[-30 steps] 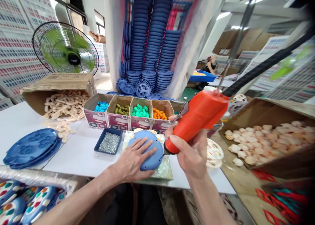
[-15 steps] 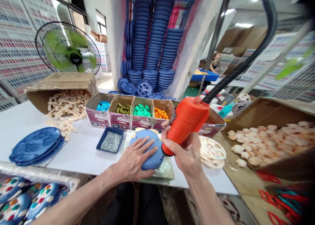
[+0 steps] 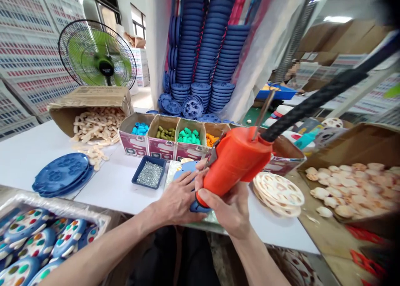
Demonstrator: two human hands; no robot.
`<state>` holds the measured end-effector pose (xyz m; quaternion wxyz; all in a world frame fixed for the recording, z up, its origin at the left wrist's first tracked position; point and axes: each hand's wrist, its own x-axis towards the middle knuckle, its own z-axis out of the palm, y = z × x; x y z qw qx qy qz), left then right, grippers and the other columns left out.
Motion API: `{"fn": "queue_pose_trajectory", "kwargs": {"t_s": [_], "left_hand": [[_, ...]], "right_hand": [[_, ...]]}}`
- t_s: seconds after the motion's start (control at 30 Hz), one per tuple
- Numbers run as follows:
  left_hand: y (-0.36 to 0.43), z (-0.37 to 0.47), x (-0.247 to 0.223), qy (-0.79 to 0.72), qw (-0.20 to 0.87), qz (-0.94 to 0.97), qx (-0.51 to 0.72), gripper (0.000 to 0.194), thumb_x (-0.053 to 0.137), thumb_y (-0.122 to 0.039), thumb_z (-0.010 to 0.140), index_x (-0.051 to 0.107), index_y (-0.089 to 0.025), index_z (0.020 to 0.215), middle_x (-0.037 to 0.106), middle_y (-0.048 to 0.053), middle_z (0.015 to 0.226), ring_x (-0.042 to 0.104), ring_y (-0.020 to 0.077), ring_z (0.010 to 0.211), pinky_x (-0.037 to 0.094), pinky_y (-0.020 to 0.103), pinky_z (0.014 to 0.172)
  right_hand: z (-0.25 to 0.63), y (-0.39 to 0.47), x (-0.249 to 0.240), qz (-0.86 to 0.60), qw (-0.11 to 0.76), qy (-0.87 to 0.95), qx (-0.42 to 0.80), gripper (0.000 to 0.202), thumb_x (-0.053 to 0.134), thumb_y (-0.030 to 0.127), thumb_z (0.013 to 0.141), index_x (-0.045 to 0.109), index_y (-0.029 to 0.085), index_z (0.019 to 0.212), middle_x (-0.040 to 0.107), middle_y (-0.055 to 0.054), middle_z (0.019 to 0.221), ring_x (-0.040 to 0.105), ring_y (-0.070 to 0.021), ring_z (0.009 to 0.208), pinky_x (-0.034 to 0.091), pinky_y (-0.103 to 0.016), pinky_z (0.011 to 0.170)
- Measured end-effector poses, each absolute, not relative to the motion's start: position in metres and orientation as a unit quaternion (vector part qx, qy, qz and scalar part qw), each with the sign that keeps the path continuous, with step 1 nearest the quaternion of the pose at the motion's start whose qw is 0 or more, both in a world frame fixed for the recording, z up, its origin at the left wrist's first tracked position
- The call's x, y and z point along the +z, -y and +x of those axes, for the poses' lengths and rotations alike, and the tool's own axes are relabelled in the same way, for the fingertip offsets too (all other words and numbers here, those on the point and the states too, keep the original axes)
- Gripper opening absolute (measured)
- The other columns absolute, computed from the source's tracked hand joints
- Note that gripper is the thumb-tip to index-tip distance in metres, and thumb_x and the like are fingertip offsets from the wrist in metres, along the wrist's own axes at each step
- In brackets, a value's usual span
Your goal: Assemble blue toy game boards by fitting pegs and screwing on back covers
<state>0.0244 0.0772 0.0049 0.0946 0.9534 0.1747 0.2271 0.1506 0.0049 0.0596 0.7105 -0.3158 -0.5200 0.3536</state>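
My left hand (image 3: 175,198) lies with outstretched fingers on a round blue plastic piece (image 3: 188,167), pressing it from above. My right hand (image 3: 233,213) is wrapped around an orange electric screwdriver (image 3: 236,161), tilted with its black nose down over the near right part of the blue piece. Its tip is hidden, so I cannot tell whether it touches. Beneath the piece is a pale work board (image 3: 169,175), mostly covered by my hands. A dark blue tray (image 3: 135,180) of small silver screws (image 3: 150,174) stands to the left.
A divided cardboard bin (image 3: 134,146) holds cyan, olive, green and orange parts. Blue discs (image 3: 61,171) lie left, cream discs (image 3: 278,190) right. Boxes of cream pieces (image 3: 89,125) and shell-like pieces (image 3: 353,186) flank the table. The screwdriver's black cable (image 3: 312,104) rises rightward.
The screwdriver has moved left and toward me, from the blue piece's right edge to over its near part. My left fingers are now partly behind it. The whole view has shifted somewhat.
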Motion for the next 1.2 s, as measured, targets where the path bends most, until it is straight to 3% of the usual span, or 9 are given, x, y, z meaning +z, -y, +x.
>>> {"fn": "queue_pose_trajectory", "kwargs": {"t_s": [0.17, 0.27, 0.37, 0.47, 0.6, 0.8, 0.97, 1.2], "left_hand": [[-0.080, 0.025, -0.008, -0.173, 0.086, 0.950, 0.244, 0.062, 0.068, -0.051, 0.082, 0.058, -0.015, 0.131, 0.060, 0.016, 0.141, 0.048, 0.0353, 0.138, 0.036, 0.048, 0.119], [-0.082, 0.024, -0.007, -0.162, 0.075, 0.949, 0.258, 0.064, 0.070, -0.050, 0.081, 0.058, -0.013, 0.132, 0.060, 0.017, 0.141, 0.048, 0.0358, 0.139, 0.037, 0.048, 0.119], [-0.080, 0.023, -0.002, -0.164, 0.057, 0.951, 0.256, 0.065, 0.072, -0.054, 0.080, 0.060, -0.013, 0.129, 0.055, 0.019, 0.146, 0.045, 0.0359, 0.142, 0.034, 0.048, 0.121], [-0.067, 0.023, -0.002, -0.171, 0.022, 0.960, 0.222, 0.064, 0.066, -0.054, 0.087, 0.057, -0.011, 0.133, 0.055, 0.020, 0.146, 0.045, 0.0354, 0.142, 0.029, 0.050, 0.123], [-0.041, 0.028, -0.012, -0.218, -0.040, 0.947, 0.234, 0.055, 0.050, -0.040, 0.101, 0.046, -0.006, 0.143, 0.055, 0.022, 0.146, 0.047, 0.0324, 0.141, 0.031, 0.045, 0.122], [-0.027, 0.033, -0.027, -0.204, -0.064, 0.937, 0.275, 0.031, 0.047, -0.023, 0.098, 0.061, -0.009, 0.122, 0.063, 0.018, 0.133, 0.056, 0.0297, 0.129, 0.034, 0.045, 0.119], [-0.024, 0.039, -0.042, -0.213, -0.048, 0.931, 0.292, 0.025, 0.049, -0.019, 0.094, 0.065, -0.009, 0.111, 0.070, 0.015, 0.116, 0.063, 0.0279, 0.114, 0.042, 0.042, 0.109], [-0.022, 0.041, -0.049, -0.217, -0.011, 0.945, 0.245, 0.025, 0.051, -0.019, 0.093, 0.065, -0.011, 0.112, 0.072, 0.011, 0.111, 0.061, 0.0262, 0.109, 0.044, 0.041, 0.102]], "right_hand": [[0.150, -0.001, 0.045, -0.330, 0.705, 0.525, 0.345, 0.027, 0.076, 0.012, 0.081, 0.070, 0.027, 0.103, 0.075, -0.003, 0.089, 0.074, -0.0188, 0.076, 0.064, -0.034, 0.074], [0.151, -0.001, 0.047, -0.338, 0.685, 0.526, 0.373, 0.022, 0.077, 0.016, 0.081, 0.069, 0.025, 0.100, 0.074, -0.004, 0.087, 0.073, -0.0198, 0.077, 0.063, -0.036, 0.076], [0.153, -0.004, 0.067, -0.312, 0.687, 0.531, 0.386, 0.033, 0.076, 0.016, 0.080, 0.065, 0.028, 0.109, 0.074, -0.003, 0.095, 0.072, -0.0199, 0.080, 0.062, -0.039, 0.076], [0.151, -0.012, 0.101, -0.281, 0.744, 0.523, 0.308, 0.043, 0.072, 0.015, 0.079, 0.060, 0.031, 0.117, 0.069, -0.003, 0.109, 0.067, -0.0160, 0.075, 0.060, -0.036, 0.070], [0.133, -0.027, 0.125, -0.277, 0.766, 0.523, 0.249, 0.054, 0.071, 0.014, 0.079, 0.053, 0.034, 0.125, 0.064, -0.002, 0.119, 0.065, -0.0138, 0.073, 0.057, -0.036, 0.073], [0.102, -0.036, 0.102, -0.346, 0.715, 0.530, 0.298, 0.055, 0.073, 0.020, 0.078, 0.051, 0.031, 0.127, 0.064, -0.005, 0.123, 0.066, -0.0148, 0.078, 0.057, -0.035, 0.077], [0.105, -0.035, 0.083, -0.345, 0.708, 0.527, 0.320, 0.044, 0.074, 0.021, 0.081, 0.056, 0.029, 0.120, 0.068, -0.004, 0.115, 0.067, -0.0155, 0.079, 0.057, -0.036, 0.077], [0.106, -0.035, 0.067, -0.357, 0.705, 0.502, 0.352, 0.051, 0.078, 0.023, 0.078, 0.053, 0.032, 0.122, 0.069, -0.002, 0.113, 0.068, -0.0165, 0.079, 0.058, -0.034, 0.075]]}}
